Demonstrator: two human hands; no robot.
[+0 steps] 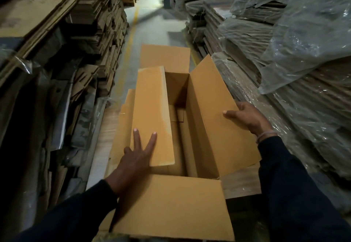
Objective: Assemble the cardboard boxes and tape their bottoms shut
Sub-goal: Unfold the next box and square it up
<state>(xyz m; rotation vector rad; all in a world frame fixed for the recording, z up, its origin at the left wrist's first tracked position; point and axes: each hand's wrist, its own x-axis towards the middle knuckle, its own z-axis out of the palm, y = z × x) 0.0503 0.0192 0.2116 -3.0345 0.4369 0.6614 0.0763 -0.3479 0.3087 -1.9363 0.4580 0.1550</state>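
Observation:
A long tan cardboard box [191, 127] stands open in front of me, its inside visible. Its left long flap [152, 112] leans inward over the opening. My left hand [135, 158] presses on that flap with two straight fingers spread on its surface. The right long flap [212, 112] stands up and tilts outward. My right hand [245, 118] grips its outer edge, thumb on the inner face and fingers behind it. The near short flap [171, 203] lies folded out toward me. The far short flap [165, 57] stands upright.
Tall stacks of flattened cardboard [98, 23] line the left side. Plastic-wrapped cardboard stacks [296, 51] line the right. A narrow concrete aisle with a yellow line [131, 38] runs ahead. The box rests on a wooden surface [108, 125].

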